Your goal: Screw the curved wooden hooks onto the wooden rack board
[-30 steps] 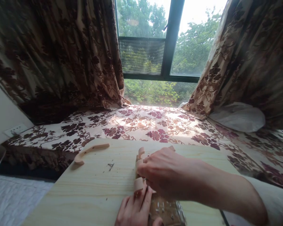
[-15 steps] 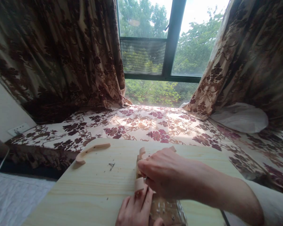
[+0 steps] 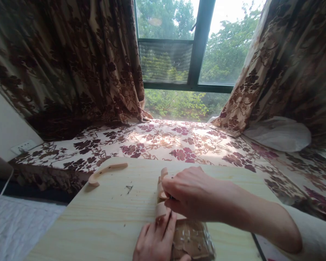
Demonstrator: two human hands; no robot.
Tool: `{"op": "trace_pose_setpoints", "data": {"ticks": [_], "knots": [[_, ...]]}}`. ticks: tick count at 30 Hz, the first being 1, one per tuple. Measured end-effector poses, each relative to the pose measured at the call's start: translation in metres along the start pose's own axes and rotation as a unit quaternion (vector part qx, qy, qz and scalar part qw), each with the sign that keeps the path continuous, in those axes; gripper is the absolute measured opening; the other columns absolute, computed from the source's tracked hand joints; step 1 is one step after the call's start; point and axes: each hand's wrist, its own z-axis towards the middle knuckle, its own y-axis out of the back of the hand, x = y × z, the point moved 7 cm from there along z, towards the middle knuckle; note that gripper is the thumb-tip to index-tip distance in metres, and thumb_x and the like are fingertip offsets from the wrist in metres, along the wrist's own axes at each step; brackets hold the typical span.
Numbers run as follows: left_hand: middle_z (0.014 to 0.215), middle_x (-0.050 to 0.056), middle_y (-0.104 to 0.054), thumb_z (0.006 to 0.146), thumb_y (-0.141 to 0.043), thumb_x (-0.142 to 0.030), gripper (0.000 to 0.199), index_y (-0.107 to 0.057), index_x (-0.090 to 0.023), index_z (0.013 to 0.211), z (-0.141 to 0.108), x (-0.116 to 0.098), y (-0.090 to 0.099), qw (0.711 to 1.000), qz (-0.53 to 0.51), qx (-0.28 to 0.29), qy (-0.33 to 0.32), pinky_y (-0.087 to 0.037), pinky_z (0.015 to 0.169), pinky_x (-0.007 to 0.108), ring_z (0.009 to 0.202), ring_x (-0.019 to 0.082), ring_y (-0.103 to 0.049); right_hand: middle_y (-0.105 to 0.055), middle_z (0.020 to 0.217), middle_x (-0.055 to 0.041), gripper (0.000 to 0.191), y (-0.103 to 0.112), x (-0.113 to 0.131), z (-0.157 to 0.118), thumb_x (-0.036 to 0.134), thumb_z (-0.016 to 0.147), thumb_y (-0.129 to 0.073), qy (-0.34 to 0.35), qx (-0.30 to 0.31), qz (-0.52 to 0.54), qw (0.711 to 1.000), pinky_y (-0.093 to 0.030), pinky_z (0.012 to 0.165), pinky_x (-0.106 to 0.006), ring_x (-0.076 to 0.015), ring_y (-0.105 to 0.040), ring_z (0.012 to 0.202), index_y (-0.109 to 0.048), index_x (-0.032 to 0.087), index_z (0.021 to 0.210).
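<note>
Bending in from the right over the tabletop (image 3: 78, 232), the right hand (image 3: 188, 192) hides much of the pale curved wooden pieces (image 3: 161, 210) beneath it. Its fingers are curled in tightly, closed on a small dark item (image 3: 171, 197) that barely shows between them, too covered to identify. The left hand (image 3: 153, 241) lies palm down just below, fingers stretched forward and close together, their tips touching the nearest wooden curve; its thumb stands apart, at the lower edge of view. Whether those fingers actually grip the wood, I cannot tell.

The wooden pieces sit near the middle of the tabletop, just beyond a brown block (image 3: 192, 237) with a shiny clear covering and small dark bits on top. Well apart to the left, a loose curved wooden strip (image 3: 108, 170) rests near the far edge, with a little cluster of dark screws or nails (image 3: 129, 188) between it and the hands. Behind the tabletop runs a flower-patterned ledge (image 3: 157, 139), below a window (image 3: 194, 65).
</note>
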Motion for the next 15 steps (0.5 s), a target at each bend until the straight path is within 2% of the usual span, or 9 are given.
{"op": "trace_pose_setpoints", "data": {"ticks": [5,8,11,13,15], "knots": [[0.109,0.006,-0.067,0.089,-0.048,-0.033,0.038,-0.053,-0.016,0.122,-0.008,0.001,-0.007,0.999,0.031,0.026,-0.017,-0.047,0.075,0.028,0.090,0.018,-0.063,-0.062,0.070,-0.0015,0.009,0.005,0.002,-0.002,0.024,0.082,-0.053,0.023,0.011,0.053,0.998,-0.019,0.047,-0.026,-0.0093,-0.040,0.053,-0.056,0.017,0.079],[0.112,0.010,-0.065,0.086,-0.051,-0.048,0.054,-0.050,-0.012,0.126,-0.005,-0.001,-0.007,0.998,0.021,0.047,-0.032,-0.047,0.075,0.029,0.092,0.020,-0.062,-0.062,0.073,-0.0018,0.010,0.005,0.001,-0.003,0.022,0.085,-0.049,0.018,0.006,0.081,0.997,-0.021,0.048,-0.026,-0.0090,-0.040,0.056,-0.057,0.017,0.080],[0.120,0.014,-0.061,0.076,-0.057,-0.063,0.077,-0.044,-0.009,0.131,0.003,-0.002,-0.007,0.997,0.003,0.069,-0.030,-0.047,0.076,0.030,0.098,0.023,-0.061,-0.056,0.064,-0.0001,0.013,0.000,-0.005,-0.001,0.023,0.086,-0.047,-0.027,0.010,0.077,0.997,-0.018,0.046,-0.026,-0.0088,-0.030,0.050,-0.056,0.016,0.079],[0.124,0.016,-0.058,0.072,-0.062,-0.062,0.083,-0.042,-0.010,0.133,0.007,0.000,-0.007,0.996,-0.005,0.086,-0.009,-0.047,0.079,0.031,0.103,0.024,-0.059,-0.051,0.059,0.0011,0.013,-0.002,-0.011,0.000,0.025,0.085,-0.049,-0.062,0.012,0.071,0.995,-0.016,0.045,-0.027,-0.0089,-0.025,0.049,-0.056,0.016,0.080],[0.127,0.016,-0.056,0.069,-0.066,-0.058,0.084,-0.041,-0.011,0.134,0.008,0.002,-0.007,0.995,-0.014,0.101,0.006,-0.046,0.082,0.032,0.105,0.025,-0.058,-0.050,0.059,0.0016,0.011,-0.001,-0.014,0.000,0.026,0.084,-0.051,-0.067,0.011,0.071,0.995,-0.016,0.045,-0.026,-0.0092,-0.024,0.049,-0.056,0.016,0.084]]}}
